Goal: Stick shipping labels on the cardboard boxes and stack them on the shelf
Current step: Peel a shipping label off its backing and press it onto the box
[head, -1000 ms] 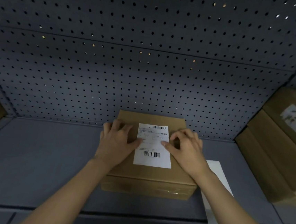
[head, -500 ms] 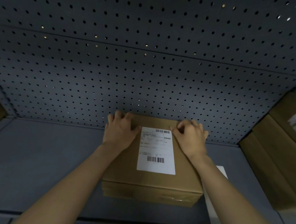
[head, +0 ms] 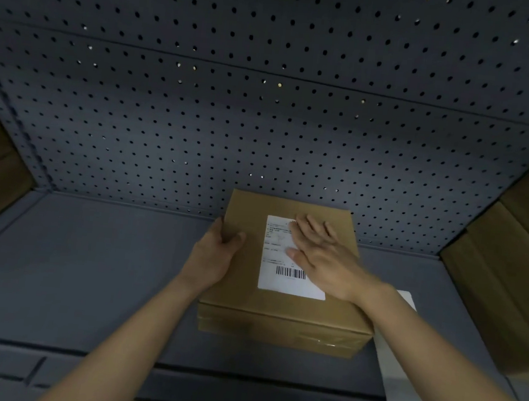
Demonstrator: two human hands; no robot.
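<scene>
So the cardboard box [head: 241, 298] sits on the shelf [head: 89, 264] close to the pegboard back [head: 264, 119], label [head: 277, 276] on its top face. The left hand [head: 215, 257] grips the left edge, thumb on top and fingers curled round the side, while the right hand [head: 319, 257] lies flat on the label, fingers straight and slightly spread. I'd press from the middle out to the corners so no edge lifts

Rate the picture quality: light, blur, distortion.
Head view: dim, bluish light; wide-angle distortion bows the pegboard; the label has print too soft to read; the side boxes are smeared; the box shows faint glare on its tape.
</scene>
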